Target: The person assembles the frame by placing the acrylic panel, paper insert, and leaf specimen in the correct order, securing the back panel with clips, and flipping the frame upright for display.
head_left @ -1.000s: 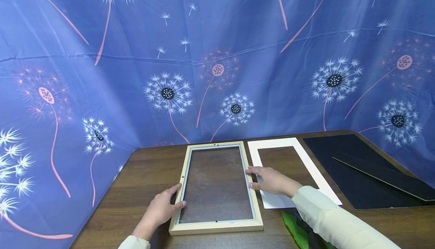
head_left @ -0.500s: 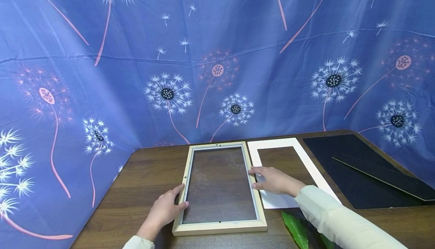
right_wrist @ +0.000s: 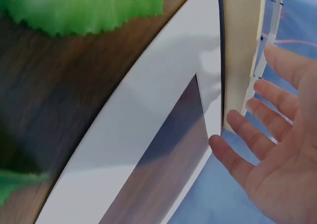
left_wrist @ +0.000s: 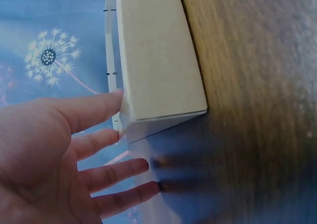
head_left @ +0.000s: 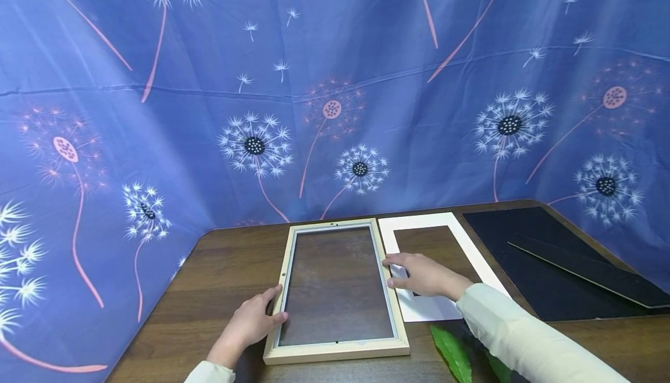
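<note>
At the pale frame [head_left: 337, 352], the right hand [head_left: 426, 275] partly hides a white mat [head_left: 429, 310].

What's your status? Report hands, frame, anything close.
Left hand and right hand at opposite sides of wooden frame. Frame flat on table. White mat close along its right.

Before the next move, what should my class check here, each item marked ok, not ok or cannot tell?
1. Wooden frame lying flat on the table: ok.
2. Left hand at the frame's left side, right hand at its right: ok.
3. White mat clear of the right hand: not ok; the hand reaches over it.
4. Clear pane spotless: cannot tell; hazy marks could be reflections.
5. Black backing board bare: not ok; a black easel leg lies over part of it.
6. Green leaves apart from the frame: ok.
</note>
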`<state>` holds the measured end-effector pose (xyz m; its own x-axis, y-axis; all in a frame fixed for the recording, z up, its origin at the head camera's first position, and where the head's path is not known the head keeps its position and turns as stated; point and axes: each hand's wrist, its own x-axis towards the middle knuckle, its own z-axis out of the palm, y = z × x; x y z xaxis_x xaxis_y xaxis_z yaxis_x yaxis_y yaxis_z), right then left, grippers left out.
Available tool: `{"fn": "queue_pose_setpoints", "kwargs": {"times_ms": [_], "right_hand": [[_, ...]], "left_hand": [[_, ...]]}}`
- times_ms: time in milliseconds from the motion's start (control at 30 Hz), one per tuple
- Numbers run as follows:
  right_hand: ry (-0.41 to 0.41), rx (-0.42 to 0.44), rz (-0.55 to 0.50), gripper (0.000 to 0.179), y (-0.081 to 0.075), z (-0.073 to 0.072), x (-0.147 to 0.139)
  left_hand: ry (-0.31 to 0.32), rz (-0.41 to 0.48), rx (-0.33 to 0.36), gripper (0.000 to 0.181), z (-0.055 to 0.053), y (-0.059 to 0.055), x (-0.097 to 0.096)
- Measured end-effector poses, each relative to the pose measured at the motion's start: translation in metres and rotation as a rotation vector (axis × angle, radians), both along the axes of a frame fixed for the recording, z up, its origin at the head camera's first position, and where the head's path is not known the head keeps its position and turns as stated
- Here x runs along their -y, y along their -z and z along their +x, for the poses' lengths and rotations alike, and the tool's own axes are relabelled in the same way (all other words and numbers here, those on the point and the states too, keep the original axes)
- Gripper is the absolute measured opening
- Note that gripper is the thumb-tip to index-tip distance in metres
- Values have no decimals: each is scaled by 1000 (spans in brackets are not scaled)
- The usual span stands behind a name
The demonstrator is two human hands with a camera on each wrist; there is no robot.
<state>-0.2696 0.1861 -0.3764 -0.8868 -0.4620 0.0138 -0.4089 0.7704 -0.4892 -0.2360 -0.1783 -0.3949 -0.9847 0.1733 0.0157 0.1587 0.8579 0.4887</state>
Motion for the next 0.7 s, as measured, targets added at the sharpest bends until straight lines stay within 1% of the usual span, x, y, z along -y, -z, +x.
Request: {"fn": "queue_pose_setpoints", "kwargs": {"times_ms": [100, 367, 567, 700], "right_hand": [[27, -38, 9, 45, -2, -1, -6], [128, -78, -31, 42, -5, -3, -33], [177, -74, -58, 42, -8, -2, -52], [214, -58, -88, 44, -8, -1, -63]], "left_hand": [[2, -5, 9, 58, 0, -1, 1], [-2, -6, 8, 54, 1, -3, 1], [15, -13, -10, 50, 2, -2, 2], [-4, -26, 18, 51, 2, -2, 3]]}}
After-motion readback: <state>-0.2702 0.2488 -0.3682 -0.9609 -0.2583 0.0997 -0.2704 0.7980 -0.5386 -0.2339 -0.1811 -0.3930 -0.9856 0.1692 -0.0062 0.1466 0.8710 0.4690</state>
